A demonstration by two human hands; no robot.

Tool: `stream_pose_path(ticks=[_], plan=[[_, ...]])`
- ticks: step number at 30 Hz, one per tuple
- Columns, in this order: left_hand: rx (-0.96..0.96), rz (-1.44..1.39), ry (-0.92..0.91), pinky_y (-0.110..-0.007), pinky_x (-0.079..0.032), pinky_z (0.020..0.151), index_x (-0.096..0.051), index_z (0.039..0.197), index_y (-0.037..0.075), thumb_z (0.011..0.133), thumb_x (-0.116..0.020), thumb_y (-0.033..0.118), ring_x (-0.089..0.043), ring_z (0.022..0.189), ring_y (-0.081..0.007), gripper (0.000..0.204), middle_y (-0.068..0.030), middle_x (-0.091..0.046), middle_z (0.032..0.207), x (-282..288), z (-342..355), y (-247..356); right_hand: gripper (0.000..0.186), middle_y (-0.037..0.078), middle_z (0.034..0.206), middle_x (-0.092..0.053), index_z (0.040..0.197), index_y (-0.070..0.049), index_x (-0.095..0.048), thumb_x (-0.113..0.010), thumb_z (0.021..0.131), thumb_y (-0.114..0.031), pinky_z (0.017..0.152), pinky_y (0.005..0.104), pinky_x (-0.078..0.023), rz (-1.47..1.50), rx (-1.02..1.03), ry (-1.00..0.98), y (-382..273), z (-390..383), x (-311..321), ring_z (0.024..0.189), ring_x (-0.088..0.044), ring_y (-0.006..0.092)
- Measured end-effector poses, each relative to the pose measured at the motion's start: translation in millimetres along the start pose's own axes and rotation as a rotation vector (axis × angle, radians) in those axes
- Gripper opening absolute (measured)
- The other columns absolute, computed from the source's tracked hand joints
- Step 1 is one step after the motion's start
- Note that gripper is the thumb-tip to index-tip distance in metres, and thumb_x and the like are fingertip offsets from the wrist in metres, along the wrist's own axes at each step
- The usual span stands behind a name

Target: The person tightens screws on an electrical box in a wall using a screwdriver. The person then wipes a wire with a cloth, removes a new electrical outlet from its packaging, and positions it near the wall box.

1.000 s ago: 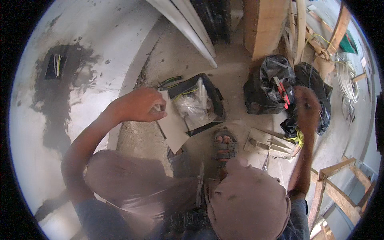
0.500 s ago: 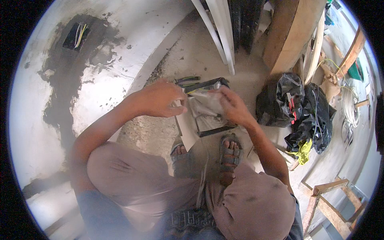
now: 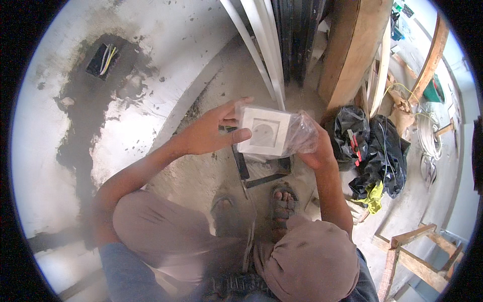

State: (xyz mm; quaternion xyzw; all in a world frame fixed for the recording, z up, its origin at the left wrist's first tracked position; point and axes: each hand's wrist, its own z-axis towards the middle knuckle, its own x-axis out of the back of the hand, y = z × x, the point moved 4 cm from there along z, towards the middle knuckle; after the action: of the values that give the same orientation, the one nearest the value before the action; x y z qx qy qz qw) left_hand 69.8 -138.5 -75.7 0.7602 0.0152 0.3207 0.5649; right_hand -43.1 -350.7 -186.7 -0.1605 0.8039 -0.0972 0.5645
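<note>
White socket [image 3: 263,126] in clear bag [image 3: 302,132] is up btwn L hand [image 3: 212,132] & R hand [image 3: 320,152], over black box [image 3: 271,179]. R grips bag, some fingers hidden. L fingers spread wide, thumb at socket's L edge.
</note>
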Motion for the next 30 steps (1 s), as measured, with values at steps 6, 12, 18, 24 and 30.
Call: stream_pose_path(ticks=[6, 12, 18, 24, 30], plan=[[0.199, -0.258, 0.118, -0.028, -0.055, 0.077, -0.060, 0.123, 0.004, 0.099, -0.056, 0.028, -0.064, 0.088, -0.0123, 0.034, -0.0059, -0.067, 0.101, 17.0, 4.7, 1.9, 0.027, 0.009, 0.108, -0.066, 0.105, -0.009, -0.060, -0.049, 0.100, -0.032, 0.089, 0.0407, -0.051, -0.102, 0.162, 0.040, -16.9, 5.6, -2.9, 0.098, -0.064, 0.0241], [0.223, -0.200, 0.239, -0.026, -0.052, 0.066, -0.064, 0.116, 0.005, 0.099, -0.055, 0.028, -0.062, 0.081, -0.0095, 0.030, -0.0026, -0.067, 0.093, 29.6, 0.0, -3.2, 0.026, 0.009, 0.107, -0.064, 0.104, -0.012, -0.056, -0.047, 0.101, -0.036, 0.084, 0.0391, -0.051, -0.236, 0.401, 0.082, -43.2, -18.4, 10.8, 0.100, -0.062, 0.0231], [0.035, -0.035, 0.339, -0.025, -0.051, 0.068, -0.068, 0.110, 0.006, 0.098, -0.058, 0.028, -0.061, 0.081, -0.0060, 0.027, -0.0007, -0.069, 0.095, 38.8, 7.1, 16.6, 0.035, 0.010, 0.109, -0.062, 0.116, -0.010, -0.055, -0.048, 0.100, -0.040, 0.087, 0.0383, -0.049, -0.452, 0.330, 0.033, -19.8, -9.1, -10.4, 0.101, -0.061, 0.0209], [-0.061, -0.209, 0.685, -0.024, -0.052, 0.071, -0.068, 0.114, 0.006, 0.097, -0.061, 0.025, -0.062, 0.087, -0.0076, 0.027, -0.0015, -0.069, 0.100, 88.9, -9.5, 53.6, 0.037, 0.011, 0.115, -0.062, 0.117, -0.002, -0.058, -0.059, 0.094, -0.032, 0.091, 0.0366, -0.048, -1.083, 0.586, -0.211, 22.7, -35.1, -58.9, 0.105, -0.061, 0.0224], [-0.011, -0.337, 0.727, -0.027, -0.053, 0.080, -0.068, 0.114, 0.004, 0.096, -0.062, 0.023, -0.063, 0.093, -0.0103, 0.026, -0.0044, -0.069, 0.104, 99.6, -12.1, 51.5, 0.032, 0.016, 0.112, -0.063, 0.116, -0.004, -0.061, -0.061, 0.091, -0.025, 0.091, 0.0448, -0.049, -1.543, 0.501, -1.119, 122.8, -62.0, -119.8, 0.106, -0.061, 0.0352]])
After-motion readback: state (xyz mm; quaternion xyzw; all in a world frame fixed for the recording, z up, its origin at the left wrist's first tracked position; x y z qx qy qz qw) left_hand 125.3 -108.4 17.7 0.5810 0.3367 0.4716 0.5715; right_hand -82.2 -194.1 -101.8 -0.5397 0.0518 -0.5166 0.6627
